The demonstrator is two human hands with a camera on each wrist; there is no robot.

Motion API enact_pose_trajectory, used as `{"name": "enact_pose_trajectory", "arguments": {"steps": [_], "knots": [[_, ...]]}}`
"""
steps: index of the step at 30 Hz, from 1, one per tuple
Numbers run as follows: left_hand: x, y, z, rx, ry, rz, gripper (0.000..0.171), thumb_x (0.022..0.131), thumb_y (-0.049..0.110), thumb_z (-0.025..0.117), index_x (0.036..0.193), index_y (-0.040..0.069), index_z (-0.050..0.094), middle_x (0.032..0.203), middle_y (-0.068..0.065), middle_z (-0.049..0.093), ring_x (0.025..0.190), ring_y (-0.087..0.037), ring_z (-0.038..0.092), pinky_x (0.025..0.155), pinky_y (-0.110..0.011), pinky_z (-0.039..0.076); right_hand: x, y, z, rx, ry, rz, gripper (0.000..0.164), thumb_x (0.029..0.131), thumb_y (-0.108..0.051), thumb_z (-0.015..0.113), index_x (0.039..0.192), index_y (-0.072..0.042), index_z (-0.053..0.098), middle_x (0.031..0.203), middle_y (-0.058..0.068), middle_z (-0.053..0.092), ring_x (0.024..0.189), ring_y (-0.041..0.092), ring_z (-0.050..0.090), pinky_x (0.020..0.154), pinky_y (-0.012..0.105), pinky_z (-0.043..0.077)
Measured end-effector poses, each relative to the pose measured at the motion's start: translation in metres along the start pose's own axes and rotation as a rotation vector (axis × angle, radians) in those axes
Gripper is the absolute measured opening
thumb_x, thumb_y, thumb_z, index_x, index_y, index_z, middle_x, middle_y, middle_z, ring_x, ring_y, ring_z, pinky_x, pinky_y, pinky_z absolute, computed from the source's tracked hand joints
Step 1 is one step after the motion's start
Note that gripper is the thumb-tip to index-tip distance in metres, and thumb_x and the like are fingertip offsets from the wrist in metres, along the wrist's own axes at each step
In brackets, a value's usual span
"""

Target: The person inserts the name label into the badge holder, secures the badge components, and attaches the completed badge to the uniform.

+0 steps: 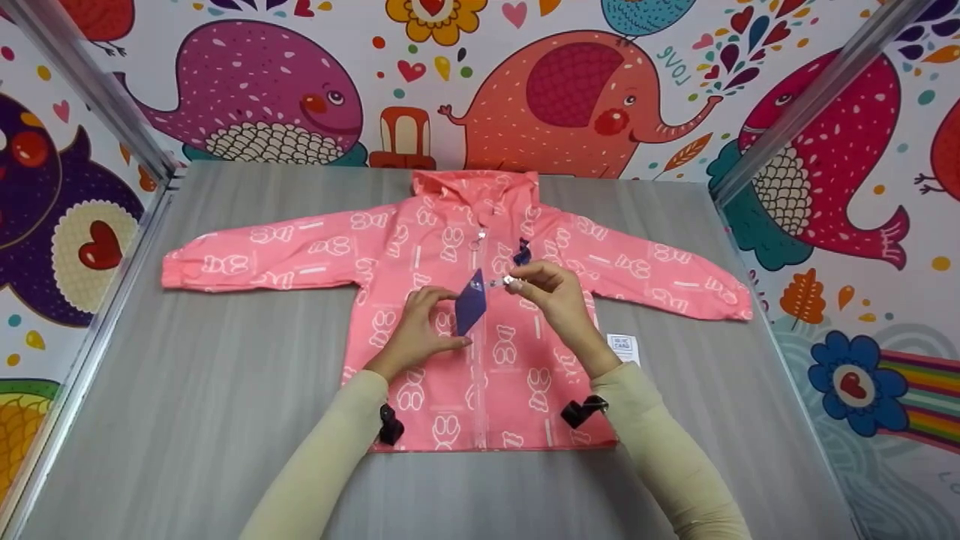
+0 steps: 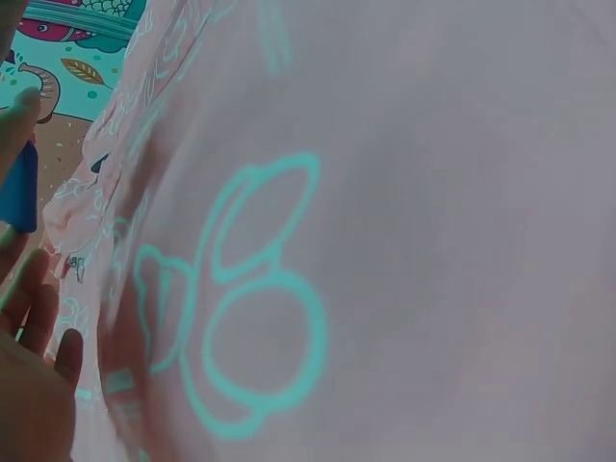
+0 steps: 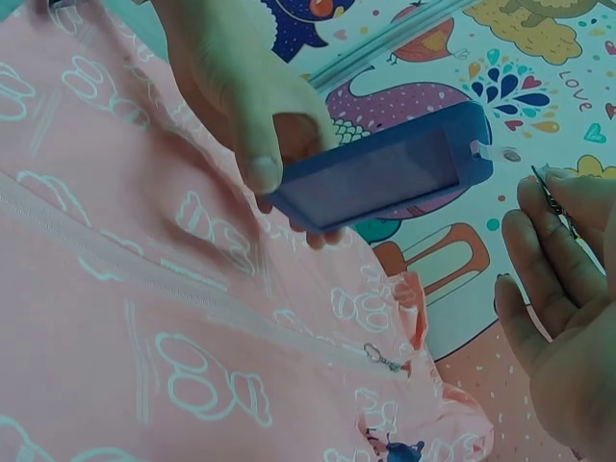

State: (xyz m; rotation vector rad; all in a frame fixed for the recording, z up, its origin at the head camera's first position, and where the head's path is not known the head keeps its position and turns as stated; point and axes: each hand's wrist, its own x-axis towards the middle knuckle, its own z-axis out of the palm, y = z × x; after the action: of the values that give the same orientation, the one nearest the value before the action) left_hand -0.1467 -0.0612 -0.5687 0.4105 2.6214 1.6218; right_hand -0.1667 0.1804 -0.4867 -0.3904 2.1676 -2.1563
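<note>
A blue card holder with a clear window is held above a pink hooded jacket by my left hand. The thumb and fingers grip its edges, as the right wrist view shows with the holder tilted. A clear strap sticks out from the holder's end. Close beside it, my right hand pinches a small metal clip between thumb and index finger. In the left wrist view only a blue edge of the holder shows, and jacket cloth fills most of the picture.
The jacket lies flat, sleeves spread, on a grey table. Its zipper pull is near the collar. A small dark blue item lies on the chest. A white printed card shows by the right side. Patterned walls surround the table.
</note>
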Motion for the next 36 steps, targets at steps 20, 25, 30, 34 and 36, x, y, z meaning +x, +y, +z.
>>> {"name": "enact_pose_trajectory", "arguments": {"steps": [20,25,30,34,36], "knots": [[-0.004,-0.002,-0.011,0.013,0.060,-0.032,0.067,0.060,0.028,0.095,0.121,0.020,0.068,0.122,-0.001,0.062,0.116,-0.021,0.042,0.105,-0.047,0.039,-0.001,0.015,-0.018,-0.042,0.030,0.036,0.027,0.088,-0.008,0.072,0.107,0.011,0.068,0.091,-0.002,0.076,0.085,0.013,0.073,0.085,0.030,0.059],[-0.004,-0.004,-0.012,0.019,0.080,-0.018,0.067,0.057,0.025,0.097,0.118,0.017,0.070,0.120,-0.002,0.064,0.114,-0.022,0.044,0.103,-0.045,0.039,-0.002,0.016,-0.018,-0.043,0.019,0.048,0.031,0.088,-0.008,0.073,0.109,0.013,0.066,0.090,-0.005,0.077,0.086,0.012,0.074,0.086,0.030,0.059],[-0.004,-0.004,-0.013,0.019,0.093,-0.012,0.067,0.057,0.025,0.097,0.118,0.015,0.069,0.120,-0.003,0.064,0.114,-0.022,0.045,0.103,-0.045,0.039,-0.002,0.019,-0.019,-0.041,0.021,0.044,0.026,0.087,-0.007,0.073,0.107,0.009,0.068,0.092,-0.002,0.077,0.086,0.013,0.074,0.086,0.031,0.059],[-0.005,-0.005,-0.013,0.003,0.091,-0.027,0.068,0.059,0.025,0.096,0.120,0.015,0.068,0.122,-0.004,0.061,0.115,-0.023,0.043,0.103,-0.045,0.039,-0.002,0.020,-0.020,-0.043,0.018,0.047,0.021,0.088,-0.007,0.072,0.106,0.004,0.071,0.094,0.000,0.077,0.087,0.014,0.074,0.087,0.032,0.059],[-0.005,-0.005,-0.013,-0.005,0.089,-0.035,0.068,0.060,0.025,0.095,0.121,0.016,0.067,0.123,-0.004,0.060,0.116,-0.022,0.043,0.103,-0.045,0.040,-0.002,0.021,-0.020,-0.041,0.016,0.046,0.024,0.088,-0.008,0.073,0.107,0.007,0.069,0.094,0.000,0.077,0.087,0.014,0.074,0.087,0.032,0.059]]}}
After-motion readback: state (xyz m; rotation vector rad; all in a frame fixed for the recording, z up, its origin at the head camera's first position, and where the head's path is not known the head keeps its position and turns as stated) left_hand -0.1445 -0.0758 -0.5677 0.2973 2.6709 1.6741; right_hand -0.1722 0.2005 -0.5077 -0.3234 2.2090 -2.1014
